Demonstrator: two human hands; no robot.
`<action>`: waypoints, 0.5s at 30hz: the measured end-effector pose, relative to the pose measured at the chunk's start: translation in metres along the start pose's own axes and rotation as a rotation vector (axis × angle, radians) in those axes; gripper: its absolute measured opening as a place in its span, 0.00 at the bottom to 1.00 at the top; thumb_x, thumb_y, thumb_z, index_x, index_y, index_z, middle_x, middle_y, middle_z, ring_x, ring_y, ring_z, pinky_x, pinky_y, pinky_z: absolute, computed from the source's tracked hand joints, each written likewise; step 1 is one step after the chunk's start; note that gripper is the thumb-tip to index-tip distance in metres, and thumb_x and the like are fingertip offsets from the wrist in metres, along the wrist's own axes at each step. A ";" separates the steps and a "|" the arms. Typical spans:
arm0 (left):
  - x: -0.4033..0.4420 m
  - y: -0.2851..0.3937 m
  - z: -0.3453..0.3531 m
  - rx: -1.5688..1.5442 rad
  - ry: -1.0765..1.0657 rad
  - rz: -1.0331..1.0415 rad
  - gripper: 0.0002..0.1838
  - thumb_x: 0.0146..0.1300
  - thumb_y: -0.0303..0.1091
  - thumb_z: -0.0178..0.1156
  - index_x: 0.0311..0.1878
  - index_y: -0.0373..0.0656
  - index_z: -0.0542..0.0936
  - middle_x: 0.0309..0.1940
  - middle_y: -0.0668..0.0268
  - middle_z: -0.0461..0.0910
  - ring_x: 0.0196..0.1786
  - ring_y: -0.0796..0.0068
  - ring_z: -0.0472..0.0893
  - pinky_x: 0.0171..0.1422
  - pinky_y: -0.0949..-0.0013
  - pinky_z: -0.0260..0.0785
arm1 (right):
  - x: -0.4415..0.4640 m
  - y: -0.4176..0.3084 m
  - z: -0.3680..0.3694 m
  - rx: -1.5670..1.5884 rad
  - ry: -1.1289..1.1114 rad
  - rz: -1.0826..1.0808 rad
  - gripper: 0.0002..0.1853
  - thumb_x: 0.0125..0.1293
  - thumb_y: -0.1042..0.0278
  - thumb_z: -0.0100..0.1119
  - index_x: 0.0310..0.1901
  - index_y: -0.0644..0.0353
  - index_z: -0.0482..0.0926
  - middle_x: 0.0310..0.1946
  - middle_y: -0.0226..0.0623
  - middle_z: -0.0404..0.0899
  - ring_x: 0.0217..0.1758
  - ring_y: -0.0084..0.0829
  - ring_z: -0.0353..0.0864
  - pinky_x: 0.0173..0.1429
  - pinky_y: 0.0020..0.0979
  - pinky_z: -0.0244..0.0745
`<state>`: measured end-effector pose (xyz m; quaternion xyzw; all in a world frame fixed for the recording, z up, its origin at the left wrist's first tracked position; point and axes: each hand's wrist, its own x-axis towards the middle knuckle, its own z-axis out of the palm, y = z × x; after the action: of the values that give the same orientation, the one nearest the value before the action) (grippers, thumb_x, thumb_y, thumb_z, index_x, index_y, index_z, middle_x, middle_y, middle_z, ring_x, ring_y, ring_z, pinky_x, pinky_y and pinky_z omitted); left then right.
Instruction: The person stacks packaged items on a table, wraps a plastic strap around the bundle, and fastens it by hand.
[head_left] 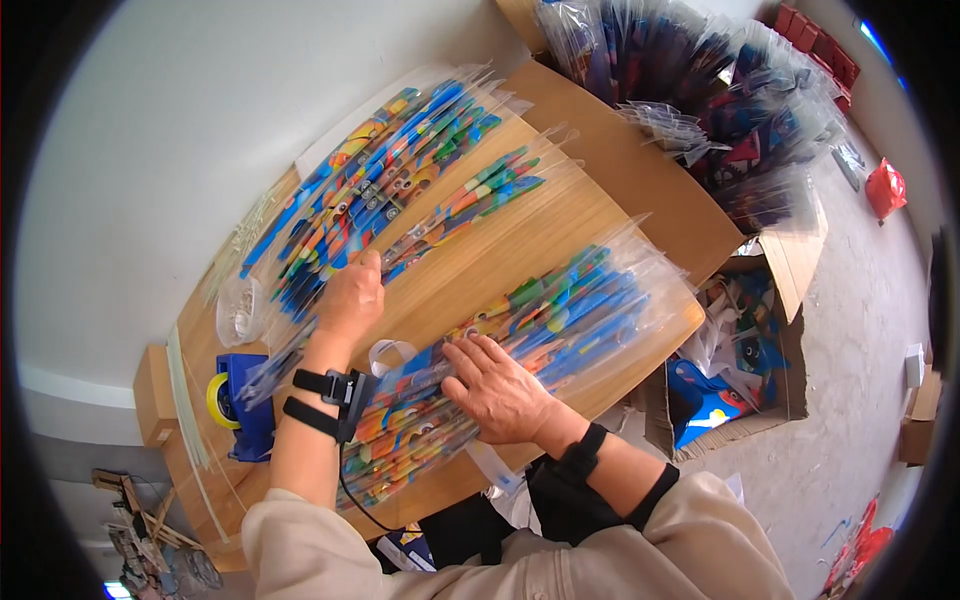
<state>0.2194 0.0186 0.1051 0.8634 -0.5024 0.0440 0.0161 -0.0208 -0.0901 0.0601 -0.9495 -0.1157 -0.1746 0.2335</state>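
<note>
In the head view, the left hand (350, 302) is over the middle of the light-brown wooden desk (510, 235), its fingers curled in with the tips close together. They are at the near end of the slim multicoloured printed packets in clear plastic (465, 208); whether they pinch one cannot be told. Just beside these, towards the wall, lies a wider spread of blue, orange and green printed packets (385, 170).

The right hand (495, 393) rests palm down on a thick pile of multicoloured printed packets in clear plastic (560, 320), fingers extended and slightly bent, not closed around anything. The pile lies across the near side of the desk, with loose clear plastic at its far end. A white curved strip (390, 352) is between the two hands, beside the pile.

Left of the left forearm stand a blue tape dispenser with a yellow roll (247, 405) and a small clear plastic tub (240, 312).

Beyond the desk's far edge, a large brown cardboard box (620, 165) is by many upright dark printed packets in clear plastic (700, 90). An open cardboard box (792, 365) to the right holds crumpled blue and white printed material (712, 400). A red plastic bag (885, 190) lies on the grey floor (850, 300).
</note>
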 end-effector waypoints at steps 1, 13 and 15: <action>-0.002 0.005 -0.015 -0.026 0.113 0.039 0.13 0.53 0.22 0.55 0.43 0.32 0.72 0.25 0.44 0.78 0.31 0.41 0.80 0.35 0.47 0.74 | 0.000 -0.001 -0.001 0.001 0.001 -0.002 0.26 0.38 0.66 0.66 0.42 0.62 0.69 0.61 0.60 0.68 0.68 0.54 0.66 0.74 0.51 0.56; -0.088 0.049 -0.032 -0.435 -0.235 0.029 0.10 0.55 0.24 0.59 0.42 0.35 0.76 0.36 0.46 0.80 0.44 0.41 0.79 0.47 0.49 0.72 | 0.015 -0.008 -0.024 -0.096 -0.009 -0.126 0.16 0.41 0.63 0.63 0.33 0.64 0.83 0.69 0.59 0.62 0.77 0.52 0.54 0.79 0.55 0.42; -0.083 0.034 -0.028 -0.360 -0.471 0.150 0.24 0.55 0.27 0.61 0.57 0.36 0.75 0.40 0.46 0.80 0.46 0.41 0.79 0.50 0.52 0.73 | 0.026 -0.006 -0.028 -0.068 -0.062 -0.098 0.19 0.37 0.61 0.66 0.32 0.63 0.81 0.68 0.61 0.62 0.76 0.53 0.55 0.79 0.57 0.42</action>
<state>0.1472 0.0759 0.1252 0.7935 -0.5545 -0.2460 0.0486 -0.0064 -0.0949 0.0955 -0.9551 -0.1635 -0.1600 0.1883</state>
